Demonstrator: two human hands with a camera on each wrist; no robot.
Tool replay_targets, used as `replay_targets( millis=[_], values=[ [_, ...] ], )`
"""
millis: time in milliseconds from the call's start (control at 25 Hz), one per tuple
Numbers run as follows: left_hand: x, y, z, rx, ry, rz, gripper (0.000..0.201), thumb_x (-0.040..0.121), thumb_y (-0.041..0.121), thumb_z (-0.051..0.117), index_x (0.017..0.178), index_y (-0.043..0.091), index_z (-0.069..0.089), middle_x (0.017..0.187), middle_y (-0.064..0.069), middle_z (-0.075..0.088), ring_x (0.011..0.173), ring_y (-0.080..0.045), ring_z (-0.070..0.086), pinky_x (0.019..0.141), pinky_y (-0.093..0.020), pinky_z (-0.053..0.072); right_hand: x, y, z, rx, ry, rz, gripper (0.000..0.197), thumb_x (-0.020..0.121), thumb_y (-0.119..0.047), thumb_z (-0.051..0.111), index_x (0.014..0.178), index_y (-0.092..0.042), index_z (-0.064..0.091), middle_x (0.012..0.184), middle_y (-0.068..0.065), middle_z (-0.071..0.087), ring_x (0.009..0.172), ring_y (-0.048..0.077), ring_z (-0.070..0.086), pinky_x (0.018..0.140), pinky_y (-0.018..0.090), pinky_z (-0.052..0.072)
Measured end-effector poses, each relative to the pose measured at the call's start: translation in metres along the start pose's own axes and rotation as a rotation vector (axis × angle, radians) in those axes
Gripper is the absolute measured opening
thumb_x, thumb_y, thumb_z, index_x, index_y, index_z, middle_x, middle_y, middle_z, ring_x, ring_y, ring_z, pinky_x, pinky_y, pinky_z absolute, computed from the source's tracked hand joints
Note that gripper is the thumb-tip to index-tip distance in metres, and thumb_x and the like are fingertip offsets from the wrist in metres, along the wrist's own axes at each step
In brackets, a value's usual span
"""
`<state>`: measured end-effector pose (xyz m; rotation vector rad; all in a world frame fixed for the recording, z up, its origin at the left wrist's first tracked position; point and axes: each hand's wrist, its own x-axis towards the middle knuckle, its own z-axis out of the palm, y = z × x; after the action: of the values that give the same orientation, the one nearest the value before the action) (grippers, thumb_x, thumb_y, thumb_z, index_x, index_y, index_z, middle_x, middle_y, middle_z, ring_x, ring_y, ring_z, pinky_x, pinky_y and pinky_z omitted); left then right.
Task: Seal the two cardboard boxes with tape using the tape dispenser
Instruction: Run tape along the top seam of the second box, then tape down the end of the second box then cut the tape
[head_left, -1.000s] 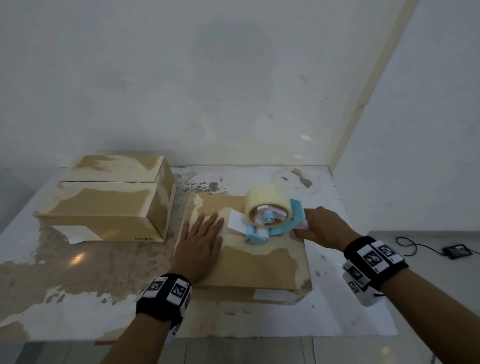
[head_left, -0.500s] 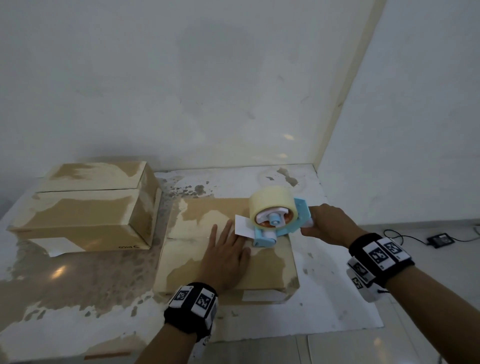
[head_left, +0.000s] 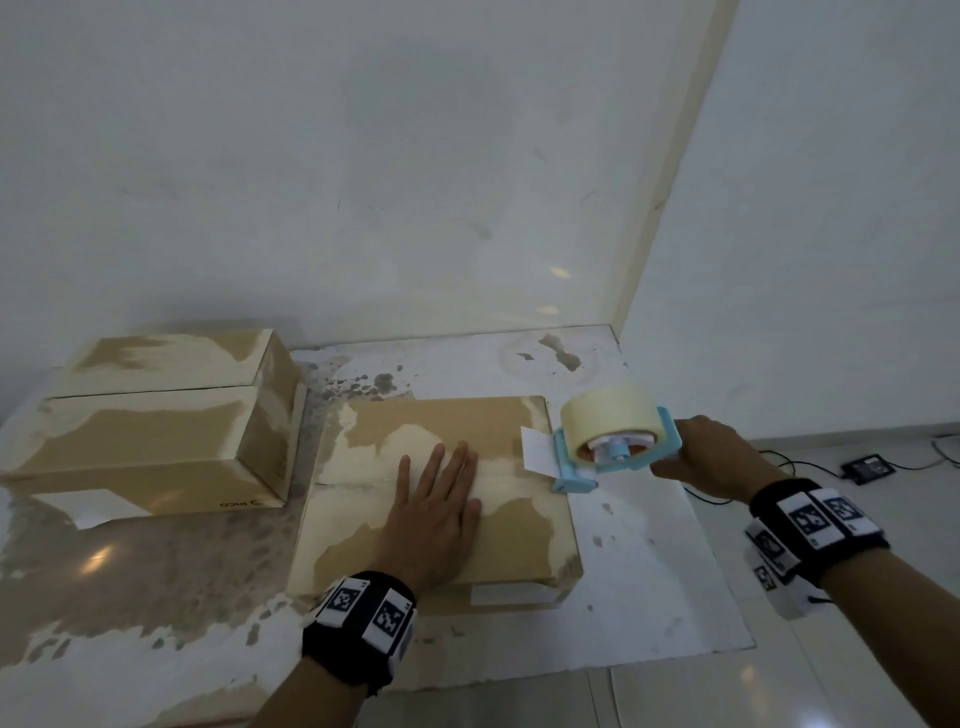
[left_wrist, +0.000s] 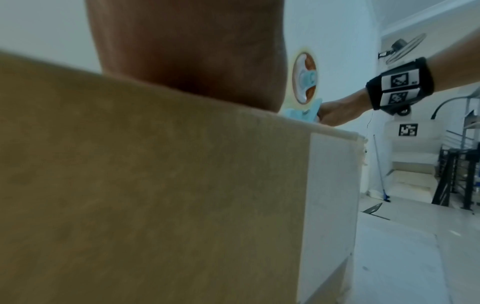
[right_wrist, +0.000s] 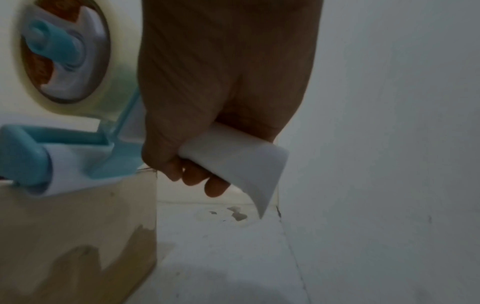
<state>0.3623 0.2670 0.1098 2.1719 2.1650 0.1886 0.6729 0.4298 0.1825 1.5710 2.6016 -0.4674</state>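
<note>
A flat cardboard box (head_left: 514, 540) lies in the middle of the table, its flaps closed along a central seam. My left hand (head_left: 436, 514) lies flat on its top with straight fingers, pressing the flaps. My right hand (head_left: 711, 452) grips the white handle (right_wrist: 233, 156) of a light-blue tape dispenser (head_left: 608, 441) with a cream tape roll. The dispenser's front roller (right_wrist: 31, 160) sits at the box's right top edge, on the seam. A second, larger cardboard box (head_left: 150, 421) stands to the left, closed. The near box's side (left_wrist: 155, 185) fills the left wrist view.
The table (head_left: 649, 571) has a worn white and brown top and stands in a corner between two white walls. A black cable and adapter (head_left: 867, 465) lie on the floor at the right. The table's right edge runs close past the box.
The dispenser and my right hand have travelled right along the seam, from the middle of the box top to its right edge. My left hand has shifted right along the box top too.
</note>
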Motion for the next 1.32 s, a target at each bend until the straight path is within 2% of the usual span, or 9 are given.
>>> replay_targets(
  millis=[80, 240, 400, 560, 760, 960, 1120, 1200, 1320],
  values=[
    [0.006, 0.011, 0.001, -0.004, -0.007, 0.021, 0.061, 0.097, 0.043, 0.018, 0.151, 0.015, 0.022, 0.159, -0.005, 0.019, 0.146, -0.03, 0.017, 0.112, -0.051, 0.002, 0.001, 0.006, 0.018, 0.125, 0.02, -0.026, 0.011, 0.083, -0.02, 0.07, 0.088, -0.012, 0.064, 0.078, 0.004, 0.066, 0.069, 0.024, 0.062, 0.057, 0.027, 0.042],
    [0.026, 0.052, 0.003, -0.052, -0.033, 0.111, 0.061, 0.098, 0.044, 0.017, 0.152, 0.016, 0.015, 0.161, -0.002, 0.014, 0.149, -0.028, 0.007, 0.116, -0.051, -0.001, 0.007, 0.017, 0.04, 0.26, 0.062, -0.001, 0.017, 0.082, -0.014, 0.071, 0.094, -0.003, 0.065, 0.091, 0.013, 0.072, 0.08, 0.029, 0.067, 0.07, 0.039, 0.052],
    [0.03, 0.057, 0.008, -0.038, -0.039, 0.098, 0.06, 0.098, 0.043, 0.019, 0.152, 0.018, 0.017, 0.161, 0.0, 0.015, 0.149, -0.024, 0.009, 0.114, -0.051, 0.001, 0.01, 0.03, 0.041, 0.291, 0.055, -0.018, 0.012, 0.082, -0.012, 0.071, 0.092, -0.01, 0.064, 0.087, 0.006, 0.068, 0.077, 0.022, 0.064, 0.066, 0.029, 0.047],
    [0.03, 0.057, 0.009, -0.014, -0.068, 0.093, 0.059, 0.098, 0.043, 0.024, 0.151, 0.017, 0.024, 0.159, -0.002, 0.022, 0.147, -0.026, 0.018, 0.111, -0.052, 0.006, 0.005, 0.055, 0.033, 0.249, 0.084, 0.027, 0.011, 0.08, -0.013, 0.073, 0.085, -0.01, 0.064, 0.085, 0.011, 0.072, 0.073, 0.025, 0.066, 0.063, 0.033, 0.049],
    [0.029, 0.057, 0.005, -0.031, -0.09, 0.086, 0.062, 0.098, 0.045, 0.013, 0.153, 0.019, 0.006, 0.162, 0.002, -0.002, 0.149, -0.021, -0.006, 0.115, -0.048, -0.007, 0.007, 0.05, 0.044, 0.157, 0.072, -0.037, 0.017, 0.08, -0.019, 0.072, 0.093, -0.007, 0.068, 0.088, 0.011, 0.074, 0.075, 0.027, 0.068, 0.065, 0.037, 0.054],
    [0.028, 0.058, 0.004, -0.061, -0.081, 0.028, 0.068, 0.096, 0.05, 0.014, 0.152, 0.014, 0.001, 0.161, -0.001, -0.008, 0.149, -0.018, -0.009, 0.117, -0.043, -0.006, 0.018, 0.038, 0.048, 0.053, 0.061, -0.025, 0.024, 0.082, -0.027, 0.07, 0.099, -0.01, 0.068, 0.09, 0.011, 0.074, 0.079, 0.028, 0.069, 0.063, 0.03, 0.047],
    [0.024, 0.058, 0.004, -0.038, -0.065, 0.016, 0.071, 0.095, 0.052, 0.017, 0.153, 0.012, 0.007, 0.161, -0.003, -0.002, 0.149, -0.022, -0.005, 0.116, -0.046, -0.003, 0.016, 0.054, 0.037, -0.207, 0.063, -0.016, 0.023, 0.086, -0.035, 0.062, 0.102, -0.017, 0.064, 0.094, 0.005, 0.073, 0.082, 0.026, 0.069, 0.066, 0.032, 0.049],
    [0.023, 0.056, 0.004, -0.033, -0.055, 0.02, 0.069, 0.095, 0.051, 0.02, 0.153, 0.014, 0.012, 0.162, -0.004, 0.004, 0.149, -0.024, -0.001, 0.116, -0.048, 0.0, -0.004, 0.071, 0.043, -0.242, 0.052, 0.045, 0.022, 0.085, -0.033, 0.064, 0.099, -0.016, 0.065, 0.089, 0.005, 0.074, 0.077, 0.026, 0.069, 0.06, 0.03, 0.046],
    [0.027, 0.056, 0.005, -0.019, -0.056, 0.079, 0.06, 0.097, 0.047, 0.023, 0.152, 0.023, 0.018, 0.161, -0.002, 0.013, 0.148, -0.029, 0.007, 0.113, -0.055, 0.007, -0.036, 0.073, 0.067, 0.106, 0.122, 0.303, 0.017, 0.08, -0.021, 0.071, 0.077, -0.008, 0.061, 0.062, 0.005, 0.063, 0.057, 0.026, 0.058, 0.05, 0.027, 0.035]
  ],
)
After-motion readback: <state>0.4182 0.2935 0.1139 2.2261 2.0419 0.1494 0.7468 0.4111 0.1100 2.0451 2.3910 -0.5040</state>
